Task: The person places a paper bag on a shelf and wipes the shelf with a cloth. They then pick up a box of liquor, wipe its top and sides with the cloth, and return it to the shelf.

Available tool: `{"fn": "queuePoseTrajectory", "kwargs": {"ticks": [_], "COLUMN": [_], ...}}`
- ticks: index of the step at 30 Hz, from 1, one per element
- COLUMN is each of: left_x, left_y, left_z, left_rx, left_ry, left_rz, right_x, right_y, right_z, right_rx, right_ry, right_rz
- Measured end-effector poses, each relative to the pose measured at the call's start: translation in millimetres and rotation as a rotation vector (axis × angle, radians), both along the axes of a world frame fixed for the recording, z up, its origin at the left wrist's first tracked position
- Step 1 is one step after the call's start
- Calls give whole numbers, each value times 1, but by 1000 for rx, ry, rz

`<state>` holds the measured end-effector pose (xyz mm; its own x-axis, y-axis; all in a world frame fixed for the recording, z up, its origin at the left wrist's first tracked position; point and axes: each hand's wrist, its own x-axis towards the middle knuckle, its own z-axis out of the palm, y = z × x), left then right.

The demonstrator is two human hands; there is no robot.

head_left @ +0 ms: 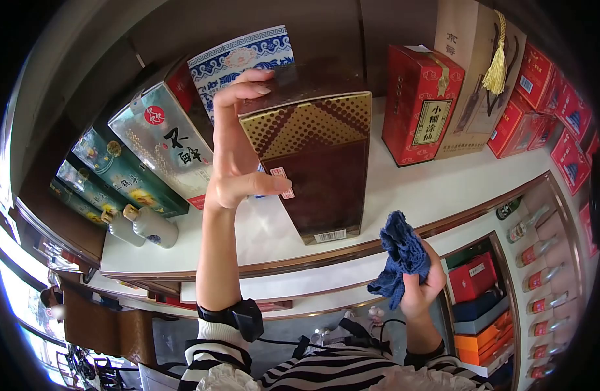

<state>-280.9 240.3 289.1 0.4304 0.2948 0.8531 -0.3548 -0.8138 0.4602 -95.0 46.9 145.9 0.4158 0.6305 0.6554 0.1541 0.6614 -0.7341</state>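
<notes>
While the long white tabletop (417, 190) spreads out below, one tall brown-and-gold box (319, 166) sits in the grip of the left hand (229, 164), fingers spread wide, thumb pressed to its front; from where I stand, I can't tell if its base touches down. It looks stiff, glossy and slippery, likely heavy if full, so holding both sides low seems safest. Right of the box, the navy-blue fabric cloth (401, 253), soft and light, is bunched in the right hand (422, 292); any fold gives purchase.

Counting around the box: one silver rectangular box (158, 135) leftward, one red upright box (412, 107) rightward, two white rounded bottles (155, 227) farther left, one cloth.
</notes>
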Motion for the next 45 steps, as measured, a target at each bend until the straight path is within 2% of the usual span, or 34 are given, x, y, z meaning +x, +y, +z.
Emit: {"fn": "queuePoseTrajectory", "kwargs": {"ticks": [5,7,9,11,13,15,19,24,29,30,31,33,34,37,39,43,45], "left_x": [3,4,3,5,9,11,8,4,5,6,6,7,7,8,8,9,8], "left_y": [-9,-15,-16,-15,-16,-13,-8,-10,-16,-17,-19,-22,-22,-24,-23,-20,-20], "left_z": [-2,0,1,1,2,2,2,4,5,5,5,5,4,5,4,5,4], "left_rx": [-53,-89,-253,-178,-164,-68,-39,-53,-96,-102,-96,-138,-152,-192,-170,-189,-190], "left_ry": [-1,21,-16,1,-102,-109,-88,-37,-40,-46,-49,-62,-63,-68,-74,-92,-90], "left_rz": [-100,-53,-208,-200,-118,-90,-73,-70,-75,-72,-74,-106,-122,-120,-128,-136,-139], "right_x": [1,3,3,0,-2,-9,-13,-17,-15,-13,-10,-6,-5,-9,-6,-14,-16], "right_y": [14,25,34,46,63,80,87,75,52,48,45,43,45,48,65,73,64], "right_z": [26,50,80,112,138,151,131,79,45,42,43,53,61,114,136,117,95], "right_rx": [131,313,358,554,692,762,773,616,335,257,261,104,177,515,683,641,527], "right_ry": [-151,-550,-653,-935,-1032,-1040,-1060,-1114,-1338,-1344,-1347,-1258,-1239,-1045,-1057,-1152,-1227], "right_rz": [-37,-88,-107,-288,-380,-464,-572,-389,-151,-24,-29,257,260,-138,-449,-533,-427]}}
